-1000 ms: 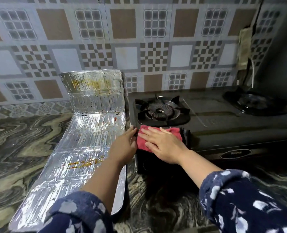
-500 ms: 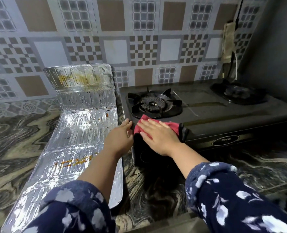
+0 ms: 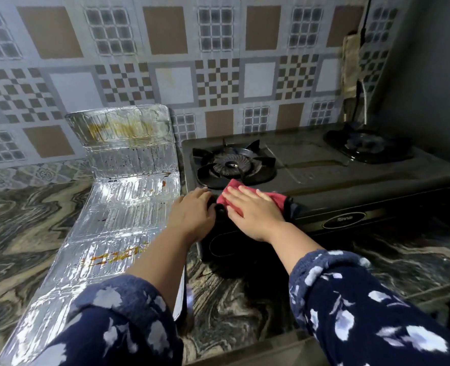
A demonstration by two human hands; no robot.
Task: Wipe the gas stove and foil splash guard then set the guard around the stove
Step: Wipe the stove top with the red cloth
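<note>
Head view, close, down onto stove (image 3: 324, 180)

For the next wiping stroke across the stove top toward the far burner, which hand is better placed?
Right. The right hand lies flat on the red cloth at the gas stove's front edge, with unwiped top stretching to its right. The left hand only braces the stove's left corner and holds no cloth.

Both bare forearms emerge from dark navy fleece sleeves (image 3: 363, 313) printed with pale blue-white leaf shapes, cuffs pushed up.
</note>
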